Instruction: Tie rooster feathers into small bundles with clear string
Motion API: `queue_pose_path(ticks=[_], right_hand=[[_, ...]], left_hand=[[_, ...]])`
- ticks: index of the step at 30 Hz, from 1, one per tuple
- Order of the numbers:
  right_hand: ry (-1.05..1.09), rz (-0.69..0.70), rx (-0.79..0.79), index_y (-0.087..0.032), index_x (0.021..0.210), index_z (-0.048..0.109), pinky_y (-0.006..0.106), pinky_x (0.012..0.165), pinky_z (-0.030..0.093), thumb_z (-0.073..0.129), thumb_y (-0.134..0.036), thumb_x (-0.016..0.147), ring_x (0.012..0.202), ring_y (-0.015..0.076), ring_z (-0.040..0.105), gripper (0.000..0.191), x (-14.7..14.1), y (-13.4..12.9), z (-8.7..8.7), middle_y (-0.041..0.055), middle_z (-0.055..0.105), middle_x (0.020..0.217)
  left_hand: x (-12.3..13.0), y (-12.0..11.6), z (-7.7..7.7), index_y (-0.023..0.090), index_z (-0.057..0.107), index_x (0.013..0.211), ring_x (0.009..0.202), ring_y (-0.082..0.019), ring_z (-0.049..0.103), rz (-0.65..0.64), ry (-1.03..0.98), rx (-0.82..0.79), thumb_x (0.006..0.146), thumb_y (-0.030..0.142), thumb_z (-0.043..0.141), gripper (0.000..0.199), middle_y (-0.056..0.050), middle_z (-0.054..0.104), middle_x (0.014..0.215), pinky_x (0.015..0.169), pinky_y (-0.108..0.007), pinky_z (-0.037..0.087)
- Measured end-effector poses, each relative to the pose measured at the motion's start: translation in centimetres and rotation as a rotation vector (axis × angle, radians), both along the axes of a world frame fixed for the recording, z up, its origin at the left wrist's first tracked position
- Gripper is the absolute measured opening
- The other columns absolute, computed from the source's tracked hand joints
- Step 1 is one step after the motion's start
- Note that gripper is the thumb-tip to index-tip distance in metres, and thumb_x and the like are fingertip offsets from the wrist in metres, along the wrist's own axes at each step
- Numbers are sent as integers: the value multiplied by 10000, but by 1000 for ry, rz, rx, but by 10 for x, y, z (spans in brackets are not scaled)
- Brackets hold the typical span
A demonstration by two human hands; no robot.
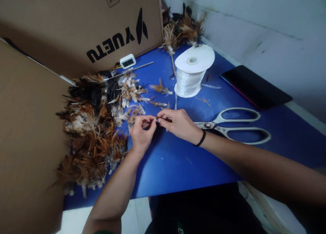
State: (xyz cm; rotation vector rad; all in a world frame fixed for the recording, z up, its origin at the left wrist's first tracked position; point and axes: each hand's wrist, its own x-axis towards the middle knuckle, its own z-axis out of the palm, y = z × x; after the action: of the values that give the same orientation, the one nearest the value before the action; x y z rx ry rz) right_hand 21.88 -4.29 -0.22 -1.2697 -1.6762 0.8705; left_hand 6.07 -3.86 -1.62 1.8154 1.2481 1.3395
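Note:
My left hand (143, 132) and my right hand (178, 122) meet over the blue table, fingertips nearly touching. Both are pinched, with a tiny whitish bit between them, too small to name. Just beyond my right hand stands a spool of white ribbon (189, 79), a thin strand hanging down toward the hand. Metal scissors (216, 125) lie behind my right wrist, their blades partly hidden. To the left of my left hand spreads a large pile of brown, black and white feathers (94, 135). A small loose feather tuft (161, 88) lies left of the spool.
Big cardboard boxes (76, 27) border the left and back. A small white digital display (127, 61) sits by a thin stick. More feather bunches (184, 28) stand at the back against the wall. On the right lies a black phone or tablet (256, 86).

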Motion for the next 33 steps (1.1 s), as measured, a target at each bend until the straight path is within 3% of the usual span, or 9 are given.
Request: queue_pose_path(ticks=[8, 21, 33], right_hand=[[36, -10, -19, -169, 823, 688, 224, 569, 403, 569, -197, 790, 563, 93, 553, 127, -1, 2, -1, -7, 644, 648], [233, 28, -213, -148, 782, 624, 208, 449, 375, 575, -232, 764, 430, 66, 487, 99, -3, 5, 0, -11, 625, 587], [240, -1, -170, -136, 778, 667, 212, 520, 384, 575, -197, 742, 499, 76, 505, 116, -5, 7, 0, -10, 624, 582]], left_hand=[[0, 1, -2, 213, 469, 863, 754, -120, 689, 13, -27, 3, 761, 228, 682, 237, -10, 698, 857, 711, -265, 570], [-2, 2, -8, 213, 499, 943, 760, -117, 684, 29, -5, 19, 753, 239, 703, 280, -11, 695, 879, 742, -274, 567], [-3, 6, -12, 187, 534, 974, 721, -102, 687, 58, 86, 218, 774, 198, 680, 247, -4, 698, 849, 667, -228, 572]])
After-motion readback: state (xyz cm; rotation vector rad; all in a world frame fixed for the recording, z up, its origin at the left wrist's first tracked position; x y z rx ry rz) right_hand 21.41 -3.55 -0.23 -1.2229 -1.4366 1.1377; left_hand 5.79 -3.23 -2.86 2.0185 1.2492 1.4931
